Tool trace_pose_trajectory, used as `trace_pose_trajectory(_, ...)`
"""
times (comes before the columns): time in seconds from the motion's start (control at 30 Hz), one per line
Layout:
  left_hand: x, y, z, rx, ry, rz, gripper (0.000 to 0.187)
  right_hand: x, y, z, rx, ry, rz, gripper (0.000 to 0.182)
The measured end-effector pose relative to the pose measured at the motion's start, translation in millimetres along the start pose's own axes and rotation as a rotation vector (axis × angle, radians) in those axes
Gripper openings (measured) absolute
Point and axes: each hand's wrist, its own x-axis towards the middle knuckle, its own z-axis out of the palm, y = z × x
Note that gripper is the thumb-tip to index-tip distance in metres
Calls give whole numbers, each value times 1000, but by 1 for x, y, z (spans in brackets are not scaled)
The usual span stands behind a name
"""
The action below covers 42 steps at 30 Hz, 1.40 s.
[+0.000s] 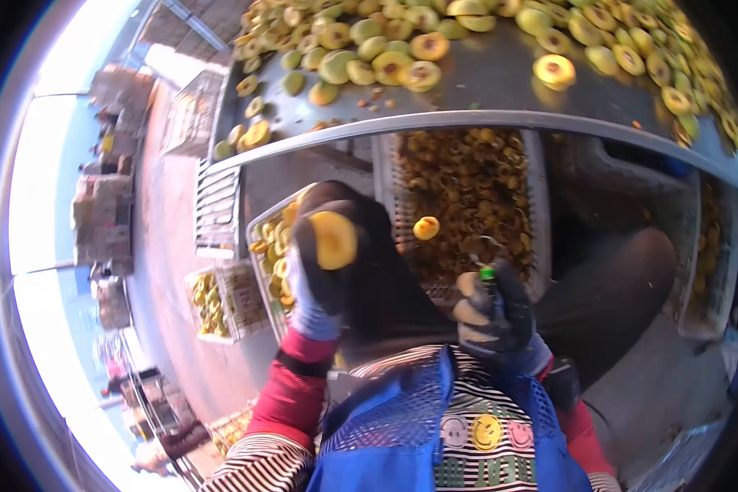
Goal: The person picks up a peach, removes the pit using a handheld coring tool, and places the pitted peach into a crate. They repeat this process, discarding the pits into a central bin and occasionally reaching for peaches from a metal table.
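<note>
My left hand (312, 258), in a dark and pale glove, holds a halved yellow fruit (334, 240) with its cut face up. Near my lap my right hand (496, 316), also gloved, is closed around a tool (487, 274) with a green part and a ring-shaped metal end. Between the hands, a small orange-yellow fruit piece (425, 228) shows above a crate (388, 176) of brownish fruit pieces. Past both hands, many halved fruits (369, 49) lie on a metal table (484, 74).
A crate (264, 293) of yellow pieces stands beside my left leg, with another crate (242, 299) further left. The table's metal edge (467, 121) crosses in front of me. More crates (705, 279) stand at the right, and stacked crates (102, 209) at the far left.
</note>
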Motion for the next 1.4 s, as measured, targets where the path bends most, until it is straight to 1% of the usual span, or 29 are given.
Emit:
trace_pose_trajectory(0.03,-5,-29,-23,-373,54,-490,34,-1,-4,-3,7,-5,49,47)
trace_pose_trajectory(0.07,0,-40,-49,-811,15,-637,38,-1,-8,-6,2,5,-8,47)
trace_pose_trajectory(0.1,-19,-88,-70,-207,-189,-653,47,-1,-13,-10,-3,18,-70,48)
trace_pose_trajectory(0.17,-28,-115,-99,498,-744,-750,50,3,-25,-15,-12,34,-65,47)
trace_pose_trajectory(0.23,-29,-132,-99,610,-569,-680,50,8,-31,-19,-67,90,-36,48)
trace_pose_trajectory(0.3,-2,-155,-81,343,-384,-761,52,15,-32,-20,-172,357,-74,50)
trace_pose_trajectory(0.33,18,-151,-66,421,-333,-699,55,18,-32,-22,-206,470,-80,51)
trace_pose_trajectory(0.37,22,-181,-45,498,-304,-480,58,21,-32,-25,-218,480,-68,51)
trace_pose_trajectory(0.4,30,-197,-23,420,-264,-396,64,22,-32,-28,-287,540,-69,50)
trace_pose_trajectory(0.43,28,-218,3,456,-317,-351,69,26,-32,-30,-358,597,-71,50)
trace_pose_trajectory(0.5,-6,-250,46,575,-524,-436,69,34,-29,-30,-448,687,-83,49)
trace_pose_trajectory(0.53,-16,-244,48,614,-468,-394,68,35,-30,-33,-446,708,-98,49)
trace_pose_trajectory(0.57,-26,-235,46,651,-414,-349,67,36,-31,-37,-442,730,-117,48)
trace_pose_trajectory(0.63,-45,-232,24,505,-425,-406,62,37,-27,-37,-484,757,-125,47)
trace_pose_trajectory(0.7,-63,-238,-3,422,-632,-486,54,46,-27,-33,-551,929,-154,46)
trace_pose_trajectory(0.73,-80,-237,-13,422,-617,-498,54,50,-27,-32,-567,925,-142,46)
trace_pose_trajectory(0.8,-122,-227,-27,302,-414,-580,47,53,-26,-30,-678,868,-79,47)
trace_pose_trajectory(0.83,-140,-219,-32,361,-326,-490,45,53,-25,-31,-686,867,-67,47)
trace_pose_trajectory(0.9,-160,-205,-38,283,-197,-620,45,51,-23,-38,-757,944,-70,47)
trace_pose_trajectory(1.0,-186,-190,-47,204,-171,-726,47,36,-26,-50,-631,913,3,47)
trace_pose_trajectory(1.03,-201,-183,-51,204,-164,-718,47,34,-25,-48,-637,905,-3,47)
trace_pose_trajectory(1.1,-233,-164,-58,426,-409,-402,30,32,-19,-40,-774,1055,-32,45)
trace_pose_trajectory(1.13,-232,-169,-54,423,-411,-398,30,31,-19,-39,-773,1058,-37,45)
trace_pose_trajectory(1.2,-210,-170,-48,359,-257,-717,18,26,-18,-39,-786,1134,-114,43)
trace_pose_trajectory(1.23,-183,-170,-46,427,-190,-722,14,23,-17,-41,-788,1148,-107,43)
trace_pose_trajectory(1.27,-152,-176,-43,390,-165,-700,14,22,-18,-45,-821,1184,-136,42)
trace_pose_trajectory(1.33,-99,-206,-26,432,5,-493,17,27,-20,-45,-863,1217,-173,41)
trace_pose_trajectory(1.37,-69,-224,-20,450,-95,-511,33,29,-20,-44,-871,1182,-141,40)
trace_pose_trajectory(1.4,-33,-252,-4,481,-72,-440,47,32,-19,-43,-879,1165,-111,40)
